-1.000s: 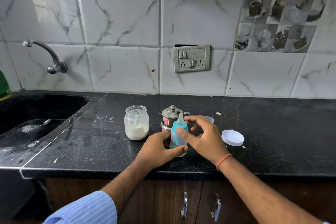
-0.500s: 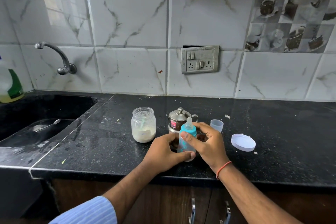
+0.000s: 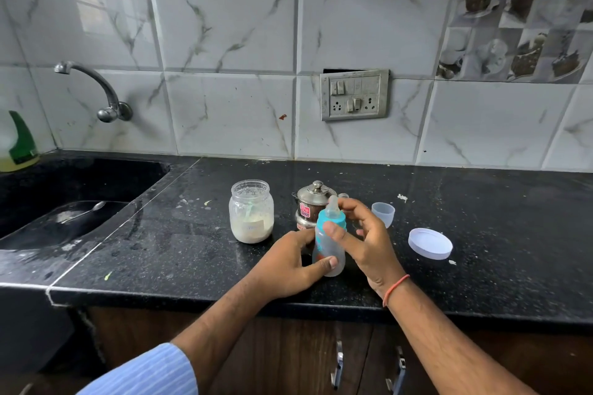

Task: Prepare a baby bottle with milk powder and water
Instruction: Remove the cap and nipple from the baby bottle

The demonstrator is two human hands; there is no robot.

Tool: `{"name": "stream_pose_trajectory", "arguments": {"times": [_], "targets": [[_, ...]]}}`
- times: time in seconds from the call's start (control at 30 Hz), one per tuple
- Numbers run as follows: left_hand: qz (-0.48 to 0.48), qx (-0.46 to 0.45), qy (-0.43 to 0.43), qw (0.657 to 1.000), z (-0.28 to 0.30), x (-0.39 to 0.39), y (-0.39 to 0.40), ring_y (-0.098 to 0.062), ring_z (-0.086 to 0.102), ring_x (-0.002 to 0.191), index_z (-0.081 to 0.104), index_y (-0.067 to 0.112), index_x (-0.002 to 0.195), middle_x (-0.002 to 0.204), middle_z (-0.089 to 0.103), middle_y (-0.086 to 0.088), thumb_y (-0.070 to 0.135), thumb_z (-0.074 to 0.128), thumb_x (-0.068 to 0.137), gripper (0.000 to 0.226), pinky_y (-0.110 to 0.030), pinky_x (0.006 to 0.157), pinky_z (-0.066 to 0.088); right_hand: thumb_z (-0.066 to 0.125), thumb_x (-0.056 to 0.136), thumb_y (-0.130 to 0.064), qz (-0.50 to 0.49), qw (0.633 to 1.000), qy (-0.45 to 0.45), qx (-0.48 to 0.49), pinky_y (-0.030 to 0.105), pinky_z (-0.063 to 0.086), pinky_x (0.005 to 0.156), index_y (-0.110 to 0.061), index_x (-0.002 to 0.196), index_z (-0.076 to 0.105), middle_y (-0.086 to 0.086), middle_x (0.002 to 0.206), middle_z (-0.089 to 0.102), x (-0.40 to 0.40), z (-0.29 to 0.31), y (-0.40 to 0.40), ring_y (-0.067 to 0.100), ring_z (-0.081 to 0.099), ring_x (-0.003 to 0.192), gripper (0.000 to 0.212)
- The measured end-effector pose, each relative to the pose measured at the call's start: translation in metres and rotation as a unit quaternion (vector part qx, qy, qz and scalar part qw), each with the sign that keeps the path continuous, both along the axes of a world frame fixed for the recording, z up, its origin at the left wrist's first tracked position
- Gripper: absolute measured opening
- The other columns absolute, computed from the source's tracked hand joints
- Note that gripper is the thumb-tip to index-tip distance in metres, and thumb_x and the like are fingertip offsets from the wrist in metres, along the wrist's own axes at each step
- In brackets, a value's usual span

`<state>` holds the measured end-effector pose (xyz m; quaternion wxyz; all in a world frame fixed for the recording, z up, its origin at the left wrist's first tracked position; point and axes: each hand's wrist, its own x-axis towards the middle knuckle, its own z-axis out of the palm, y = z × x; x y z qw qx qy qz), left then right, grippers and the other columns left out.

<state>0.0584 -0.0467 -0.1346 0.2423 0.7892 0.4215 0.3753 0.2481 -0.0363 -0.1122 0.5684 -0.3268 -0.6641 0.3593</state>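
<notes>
A black speckled surface (image 3: 481, 234) is backed by marbled tiles. Near its front edge the baby bottle (image 3: 330, 242) is held upright: its base is gripped by the left hand (image 3: 288, 266), its teal collar pinched by the right hand (image 3: 362, 240). A powder jar (image 3: 251, 211) stands at ten o'clock from it, a white lid (image 3: 430, 243) at three.

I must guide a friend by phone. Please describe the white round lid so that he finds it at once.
Start at the switch plate on the tiled wall and go down to the black countertop. Right of the two hands lies the white round lid, flat and alone. The small clear cap near it is taller and see-through.
</notes>
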Motion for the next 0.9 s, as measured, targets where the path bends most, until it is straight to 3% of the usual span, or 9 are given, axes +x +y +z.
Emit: {"name": "stream_pose_trajectory", "arguments": {"times": [0.13, 0.3, 0.43, 0.57, 0.63, 0.77, 0.83, 0.9], "targets": [[0.014, 0.006, 0.014, 1.0, 0.0013, -0.0002, 0.0, -0.005, 0.072, 0.1, 0.073, 0.027, 0.119, 0.105, 0.076, 0.023, 0.046, 0.076, 0.096, 0.031, -0.035, 0.091, 0.059, 0.09, 0.063, -0.056, -0.08, 0.997, 0.003, 0.017, 0.014, 0.049, 0.083, -0.019, 0.1, 0.07, -0.006, 0.104, 0.072, -0.001, -0.0047, 0.0026, 0.004, 0.064, 0.096, 0.057], [0.024, -0.01, 0.011, 1.0, -0.002, -0.0003, 0.002, -0.006, 0.073, 0.106, 0.074, 0.026, 0.122, 0.11, 0.078, 0.018, 0.047, 0.076, 0.095, 0.034, -0.043, 0.099, 0.059, 0.085, 0.078, -0.038, -0.018, 1.0, 0.024, 0.001, 0.014, 0.047, 0.087, -0.014, 0.107, 0.074, 0.004, 0.11, 0.074, 0.0019, -0.0016, 0.0, 0.008, 0.067, 0.104, 0.04], [0.027, -0.041, -0.008, 0.999, 0.0009, 0.001, -0.0024, 0.002, 0.071, 0.116, 0.072, 0.033, 0.131, 0.12, 0.078, 0.021, 0.061, 0.08, 0.084, 0.055, -0.038, 0.108, 0.057, 0.075, 0.085, -0.04, 0.014, 0.999, 0.04, -0.005, 0.03, 0.053, 0.094, -0.011, 0.111, 0.076, 0.01, 0.114, 0.072, 0.0017, -0.001, -0.0002, 0.019, 0.068, 0.109, 0.039], [0.073, -0.053, -0.019, 0.996, 0.0041, 0.0068, -0.0057, 0.006, 0.07, 0.112, 0.066, 0.041, 0.129, 0.118, 0.076, 0.022, 0.081, 0.091, 0.059, 0.085, -0.028, 0.1, 0.058, 0.073, 0.087, -0.039, 0.002, 0.999, 0.037, 0.003, 0.036, 0.054, 0.092, -0.016, 0.11, 0.076, 0.009, 0.113, 0.072, 0.0013, -0.0011, -0.0025, 0.022, 0.068, 0.107, 0.032], [0.104, -0.053, -0.03, 0.993, 0.0042, 0.0078, -0.0046, 0.006, 0.07, 0.105, 0.065, 0.039, 0.121, 0.112, 0.076, 0.02, 0.079, 0.094, 0.057, 0.081, -0.025, 0.094, 0.059, 0.074, 0.087, -0.04, -0.002, 0.999, 0.034, 0.004, 0.04, 0.055, 0.092, -0.018, 0.111, 0.077, 0.006, 0.113, 0.073, 0.0007, 0.0, -0.0036, 0.025, 0.069, 0.109, 0.033], [0.102, -0.063, -0.053, 0.991, 0.0014, 0.0054, -0.0006, 0.002, 0.072, 0.099, 0.067, 0.034, 0.117, 0.108, 0.077, 0.016, 0.048, 0.094, 0.073, 0.053, -0.028, 0.095, 0.06, 0.077, 0.088, -0.034, -0.01, 0.999, 0.031, -0.014, 0.038, 0.058, 0.091, -0.028, 0.112, 0.078, -0.001, 0.111, 0.079, -0.0007, 0.0027, -0.0051, 0.019, 0.072, 0.106, 0.025], [0.093, -0.067, -0.043, 0.992, 0.0022, 0.0063, -0.0009, 0.001, 0.072, 0.103, 0.067, 0.036, 0.118, 0.11, 0.078, 0.017, 0.05, 0.084, 0.072, 0.051, -0.035, 0.1, 0.06, 0.077, 0.089, -0.035, -0.016, 1.0, 0.013, -0.012, 0.049, 0.058, 0.097, -0.038, 0.112, 0.078, -0.003, 0.113, 0.079, -0.0007, 0.0018, -0.005, 0.019, 0.072, 0.108, 0.023], [0.087, -0.068, -0.039, 0.993, 0.0028, 0.0079, -0.0022, 0.003, 0.071, 0.105, 0.066, 0.037, 0.12, 0.113, 0.077, 0.019, 0.058, 0.085, 0.068, 0.06, -0.032, 0.1, 0.059, 0.078, 0.089, -0.04, -0.02, 1.0, 0.003, -0.009, 0.061, 0.053, 0.102, -0.041, 0.113, 0.077, -0.005, 0.114, 0.079, 0.0001, 0.001, -0.0055, 0.02, 0.071, 0.111, 0.024]]}}
